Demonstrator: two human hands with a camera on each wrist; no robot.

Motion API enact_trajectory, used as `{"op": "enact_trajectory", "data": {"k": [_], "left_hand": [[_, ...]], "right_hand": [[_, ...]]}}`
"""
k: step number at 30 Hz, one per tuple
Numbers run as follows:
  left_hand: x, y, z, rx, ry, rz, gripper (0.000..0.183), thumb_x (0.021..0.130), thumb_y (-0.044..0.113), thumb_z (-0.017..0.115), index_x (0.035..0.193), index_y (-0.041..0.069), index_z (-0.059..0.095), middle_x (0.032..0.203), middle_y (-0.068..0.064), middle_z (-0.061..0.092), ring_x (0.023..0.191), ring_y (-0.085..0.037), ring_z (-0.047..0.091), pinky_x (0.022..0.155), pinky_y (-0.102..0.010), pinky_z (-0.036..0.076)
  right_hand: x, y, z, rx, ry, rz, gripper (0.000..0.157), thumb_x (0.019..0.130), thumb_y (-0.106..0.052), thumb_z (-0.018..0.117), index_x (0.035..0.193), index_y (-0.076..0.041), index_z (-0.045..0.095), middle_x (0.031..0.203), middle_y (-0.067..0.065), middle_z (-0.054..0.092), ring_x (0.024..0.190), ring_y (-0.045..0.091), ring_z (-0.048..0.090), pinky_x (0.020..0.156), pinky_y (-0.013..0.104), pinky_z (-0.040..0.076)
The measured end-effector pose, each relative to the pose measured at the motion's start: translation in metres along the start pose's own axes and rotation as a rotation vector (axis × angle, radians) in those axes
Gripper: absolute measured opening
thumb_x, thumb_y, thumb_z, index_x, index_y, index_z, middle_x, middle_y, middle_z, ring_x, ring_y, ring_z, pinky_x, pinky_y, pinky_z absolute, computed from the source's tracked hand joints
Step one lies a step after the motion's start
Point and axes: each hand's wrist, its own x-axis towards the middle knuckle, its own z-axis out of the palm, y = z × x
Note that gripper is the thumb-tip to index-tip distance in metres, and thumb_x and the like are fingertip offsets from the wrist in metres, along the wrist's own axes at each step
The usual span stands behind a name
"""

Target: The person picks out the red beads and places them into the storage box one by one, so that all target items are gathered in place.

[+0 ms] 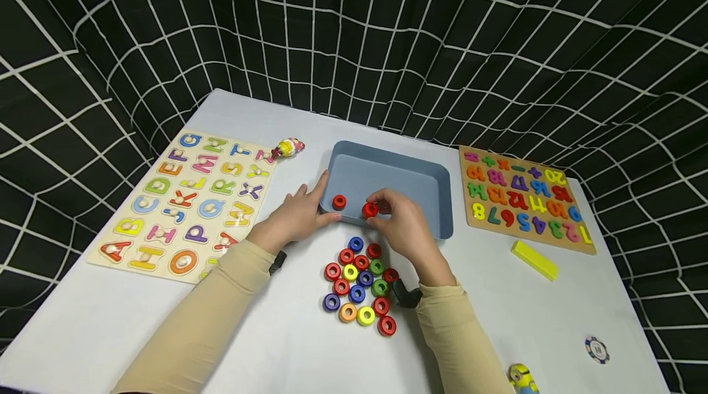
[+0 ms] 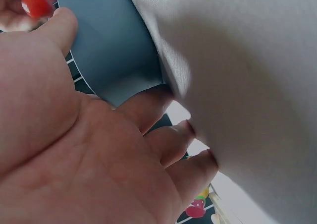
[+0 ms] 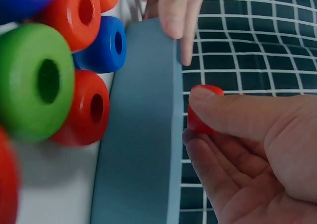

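The right hand (image 1: 402, 223) pinched a red ring (image 1: 369, 210) between thumb and fingers at the near rim of a blue-gray tray (image 1: 398, 179) as I watched by remote feed. The left hand (image 1: 297, 214), fingers extended, touched the tray's left side. Another red ring (image 1: 339, 202) lay inside; multicolored rings (image 1: 364, 278) clustered on the white surface (image 1: 287, 326) in front.

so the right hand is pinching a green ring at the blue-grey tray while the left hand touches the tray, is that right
Not quite: the ring is red, not green, as the right wrist view shows. The right hand is indeed pinching it at the blue-grey tray, while the left hand touches the tray.
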Motion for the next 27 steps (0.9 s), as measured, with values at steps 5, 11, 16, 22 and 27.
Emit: {"op": "enact_trajectory", "data": {"k": [5,11,16,22,27], "left_hand": [[0.000,0.000,0.000,0.002,-0.001,0.000,0.096,0.091,0.059,0.052,0.156,0.019,-0.007,0.155,-0.025,0.028,0.147,-0.042,0.018,0.116,-0.061,0.019],[-0.002,0.000,-0.001,0.008,0.001,0.002,0.095,0.092,0.059,0.052,0.156,0.019,-0.006,0.155,-0.023,0.030,0.147,-0.042,0.018,0.116,-0.061,0.019],[-0.002,0.002,-0.002,0.012,-0.007,0.002,0.095,0.091,0.059,0.051,0.156,0.020,-0.007,0.156,-0.022,0.029,0.147,-0.041,0.017,0.117,-0.060,0.018],[-0.001,0.002,-0.001,0.008,0.002,-0.002,0.095,0.091,0.059,0.051,0.156,0.021,-0.008,0.157,-0.020,0.026,0.148,-0.041,0.015,0.118,-0.059,0.016],[-0.001,0.001,-0.001,-0.004,-0.001,-0.010,0.095,0.092,0.057,0.052,0.156,0.020,-0.008,0.157,-0.021,0.025,0.148,-0.041,0.014,0.119,-0.059,0.015]], "right_hand": [[0.019,-0.004,0.009,-0.024,-0.012,0.011,0.030,0.081,-0.011,0.077,0.109,-0.015,0.067,0.107,0.004,0.071,0.103,0.024,0.068,0.093,0.043,0.053],[0.028,-0.006,0.016,-0.036,-0.039,0.009,0.033,0.083,-0.009,0.074,0.114,-0.013,0.067,0.114,0.006,0.070,0.107,0.026,0.066,0.093,0.042,0.053],[0.024,-0.004,0.012,-0.018,-0.026,0.020,0.030,0.085,-0.008,0.071,0.115,-0.012,0.068,0.116,0.006,0.070,0.110,0.026,0.065,0.095,0.042,0.053],[0.012,-0.005,-0.001,-0.009,0.022,-0.001,0.027,0.087,-0.010,0.070,0.114,-0.012,0.069,0.115,0.004,0.070,0.109,0.024,0.066,0.094,0.042,0.053],[-0.003,-0.006,-0.009,-0.006,0.045,-0.027,0.025,0.087,-0.011,0.071,0.111,-0.014,0.069,0.112,0.002,0.070,0.106,0.023,0.067,0.092,0.042,0.054]]}}
